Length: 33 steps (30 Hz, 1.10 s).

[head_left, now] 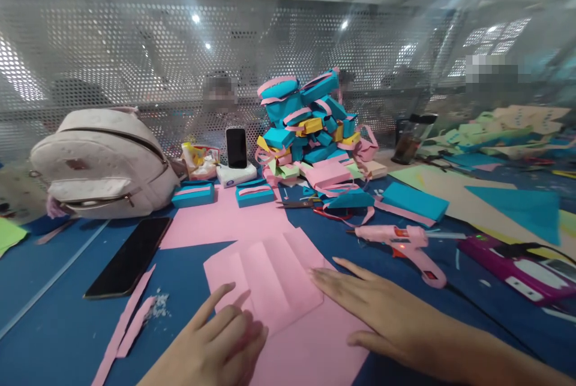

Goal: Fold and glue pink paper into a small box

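A creased pink paper sheet (pixel 270 284) lies in front of me on a larger pink sheet (pixel 315 350). Several parallel folds run down it. My right hand (pixel 373 302) rests flat on the right edge of the creased sheet, fingers stretched out and holding nothing. Over the lower left of that sheet is my left hand (pixel 220 338), its index finger extended and the other fingers loosely bent; I see nothing in it. Right of my hands lies a pink glue gun (pixel 405 248) with a glue stick in its back.
Blue and pink paper boxes (pixel 310 134) form a tall pile at the back. Scissors (pixel 301 204) lie before it. A black phone (pixel 130 260), paper strips (pixel 126 320) and a pale backpack (pixel 108 164) are left. A purple power strip (pixel 513 272) sits right, near blue paper (pixel 517 209).
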Tool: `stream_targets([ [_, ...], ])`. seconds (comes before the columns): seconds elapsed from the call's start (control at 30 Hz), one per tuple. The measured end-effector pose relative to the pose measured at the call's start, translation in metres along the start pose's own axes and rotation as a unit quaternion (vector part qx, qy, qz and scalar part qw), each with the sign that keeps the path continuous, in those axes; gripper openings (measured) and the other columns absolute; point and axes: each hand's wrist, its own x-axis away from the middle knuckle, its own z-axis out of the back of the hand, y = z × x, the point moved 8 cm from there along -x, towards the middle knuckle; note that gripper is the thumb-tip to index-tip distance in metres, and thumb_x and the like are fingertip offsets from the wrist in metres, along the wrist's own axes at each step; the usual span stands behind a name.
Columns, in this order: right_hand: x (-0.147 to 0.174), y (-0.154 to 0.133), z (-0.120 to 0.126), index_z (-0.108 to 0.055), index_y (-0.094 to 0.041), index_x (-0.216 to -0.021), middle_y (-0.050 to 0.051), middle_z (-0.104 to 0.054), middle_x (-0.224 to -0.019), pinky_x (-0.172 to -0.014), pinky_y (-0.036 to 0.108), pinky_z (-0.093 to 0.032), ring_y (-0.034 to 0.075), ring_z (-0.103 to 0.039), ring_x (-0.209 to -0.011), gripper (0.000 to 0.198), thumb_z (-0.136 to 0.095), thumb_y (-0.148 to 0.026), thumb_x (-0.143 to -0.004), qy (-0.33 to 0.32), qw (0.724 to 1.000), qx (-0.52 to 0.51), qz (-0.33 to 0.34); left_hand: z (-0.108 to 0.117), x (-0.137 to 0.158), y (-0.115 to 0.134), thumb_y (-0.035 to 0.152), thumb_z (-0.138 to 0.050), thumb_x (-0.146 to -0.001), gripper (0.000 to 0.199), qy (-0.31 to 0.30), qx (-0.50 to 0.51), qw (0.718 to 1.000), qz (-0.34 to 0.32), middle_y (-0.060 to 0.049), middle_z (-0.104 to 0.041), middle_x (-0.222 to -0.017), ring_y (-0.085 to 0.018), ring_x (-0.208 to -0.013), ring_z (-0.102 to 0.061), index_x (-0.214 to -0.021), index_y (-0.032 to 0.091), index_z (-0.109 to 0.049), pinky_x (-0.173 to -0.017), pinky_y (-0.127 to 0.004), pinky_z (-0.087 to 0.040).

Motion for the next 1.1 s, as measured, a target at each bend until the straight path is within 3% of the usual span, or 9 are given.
stream_targets([
  [0.23,-0.001,0.004,-0.004,-0.028,-0.022,-0.152,0.01,-0.038,-0.153,-0.121,0.048,-0.021,0.024,-0.03,-0.145,0.066,-0.05,-0.048,-0.096,0.021,0.999,-0.028,-0.009,-0.01,0.006,-0.004,0.017,-0.053,-0.092,0.023,0.012,0.001,1.0,0.019,0.001,-0.068,-0.087,-0.013,-0.092,-0.065,-0.11,0.021,-0.068,-0.122,-0.044,-0.019],
  [0.37,-0.001,0.006,-0.005,-0.031,-0.025,-0.152,0.008,-0.04,-0.152,-0.121,0.048,-0.021,0.024,-0.033,-0.144,0.062,-0.052,-0.043,-0.096,0.023,0.999,-0.041,-0.008,-0.004,0.006,-0.006,0.015,-0.046,-0.095,0.026,0.056,-0.005,0.998,0.02,0.001,-0.067,-0.082,-0.013,-0.089,-0.065,-0.103,0.02,-0.07,-0.122,-0.045,-0.018],
  [0.5,0.004,0.016,-0.011,-0.029,-0.028,-0.152,0.007,-0.028,-0.158,-0.119,0.049,-0.024,0.027,-0.027,-0.146,0.065,-0.053,-0.046,-0.095,0.042,0.997,-0.041,-0.041,-0.01,0.004,-0.003,0.016,-0.047,-0.095,0.028,-0.031,-0.01,0.999,-0.015,0.001,-0.069,-0.09,-0.013,-0.094,-0.064,-0.114,0.02,-0.067,-0.123,-0.042,-0.014],
  [0.67,0.009,0.023,-0.02,-0.017,-0.02,-0.155,0.01,-0.02,-0.16,-0.12,0.049,-0.024,0.028,-0.022,-0.147,0.075,-0.052,-0.046,-0.094,0.021,0.997,-0.034,-0.065,-0.007,0.005,-0.005,0.016,-0.047,-0.095,0.027,-0.031,-0.01,0.999,-0.012,0.001,-0.069,-0.089,-0.014,-0.094,-0.065,-0.112,0.019,-0.068,-0.123,-0.043,-0.014],
  [0.8,0.006,0.021,-0.017,-0.018,-0.022,-0.155,0.009,-0.02,-0.161,-0.12,0.05,-0.024,0.028,-0.023,-0.147,0.077,-0.056,-0.044,-0.092,0.009,0.997,-0.011,-0.069,-0.012,0.006,-0.004,0.017,-0.047,-0.096,0.029,-0.046,-0.01,0.999,-0.011,0.0,-0.069,-0.091,-0.016,-0.097,-0.064,-0.116,0.02,-0.067,-0.123,-0.046,-0.016],
  [0.97,0.003,0.018,-0.015,-0.02,-0.023,-0.155,0.009,-0.021,-0.16,-0.117,0.052,-0.03,0.031,-0.026,-0.146,0.076,-0.053,-0.049,-0.092,0.01,0.998,-0.018,-0.065,-0.011,0.009,-0.005,0.014,-0.04,-0.098,0.032,0.034,-0.018,0.999,0.016,0.002,-0.069,-0.087,-0.014,-0.092,-0.063,-0.106,0.021,-0.071,-0.123,-0.047,-0.013],
  [1.1,0.003,0.021,-0.019,-0.017,-0.023,-0.156,0.009,-0.018,-0.161,-0.117,0.054,-0.03,0.032,-0.025,-0.146,0.078,-0.052,-0.051,-0.092,0.005,0.998,-0.026,-0.066,-0.017,0.017,-0.008,0.014,-0.039,-0.099,0.033,0.047,-0.007,0.999,0.015,0.003,-0.068,-0.086,-0.012,-0.088,-0.064,-0.109,0.022,-0.07,-0.123,-0.048,-0.016],
])
